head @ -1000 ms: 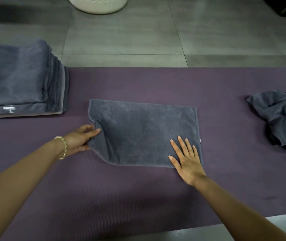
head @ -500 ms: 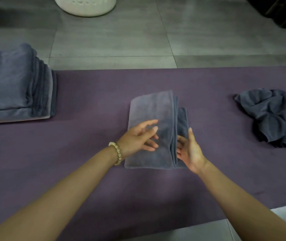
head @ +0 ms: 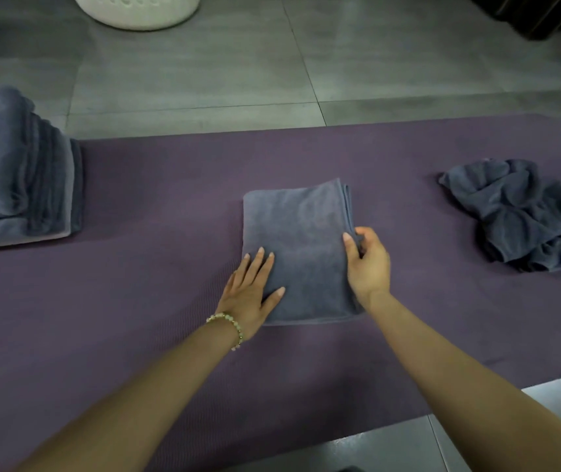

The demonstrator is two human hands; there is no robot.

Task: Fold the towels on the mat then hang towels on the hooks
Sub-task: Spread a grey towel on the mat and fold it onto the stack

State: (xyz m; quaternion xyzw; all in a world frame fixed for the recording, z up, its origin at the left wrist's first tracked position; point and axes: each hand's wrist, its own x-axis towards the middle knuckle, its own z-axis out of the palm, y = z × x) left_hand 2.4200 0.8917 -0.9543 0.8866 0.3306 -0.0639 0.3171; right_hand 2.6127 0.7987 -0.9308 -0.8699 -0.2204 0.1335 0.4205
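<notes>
your left hand (head: 250, 294) flat, fingers straight, pressing folded towel (head: 298, 247) mid purple mat (head: 136, 284); right hand (head: 367, 264) pinching its right edge layers; soft, light, limp cloth likely, so grip stacked edges together

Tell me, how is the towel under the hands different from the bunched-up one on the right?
The middle towel is folded into a flat rectangle; the right towel is a crumpled heap. The middle towel looks lighter grey; the right towel looks darker. The left hand presses the middle towel and the right hand grips its edge; nothing touches the right towel. Both are towels on the purple mat.
</notes>
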